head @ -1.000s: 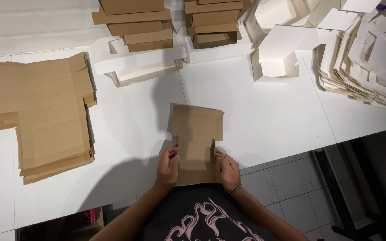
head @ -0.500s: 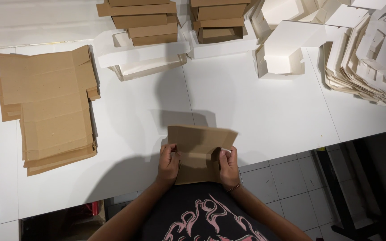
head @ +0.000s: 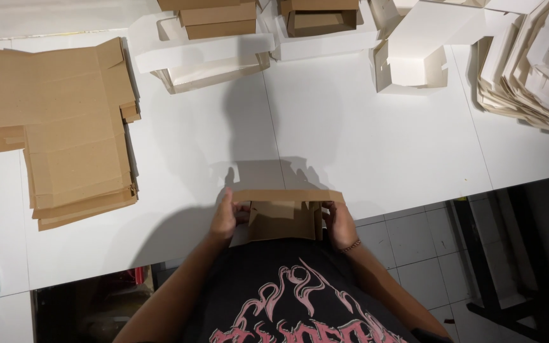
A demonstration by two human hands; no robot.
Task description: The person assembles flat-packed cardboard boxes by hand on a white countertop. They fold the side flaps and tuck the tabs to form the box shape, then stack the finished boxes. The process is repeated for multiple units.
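Observation:
A brown cardboard box blank (head: 284, 216) stands partly folded at the near edge of the white table (head: 363, 140), its far wall raised upright. My left hand (head: 227, 216) grips its left side and my right hand (head: 337, 221) grips its right side, thumbs pressing the side flaps inward.
A stack of flat brown cardboard blanks (head: 65, 127) lies at the left. Folded brown boxes (head: 217, 16) and white box parts (head: 204, 60) sit at the back. A pile of white blanks (head: 535, 63) is at the far right. Tiled floor (head: 414, 241) shows below the table edge.
The flat blank was pulled toward me and folded: its far panel now stands up and the side flaps are turned in. Both hands stayed on its sides.

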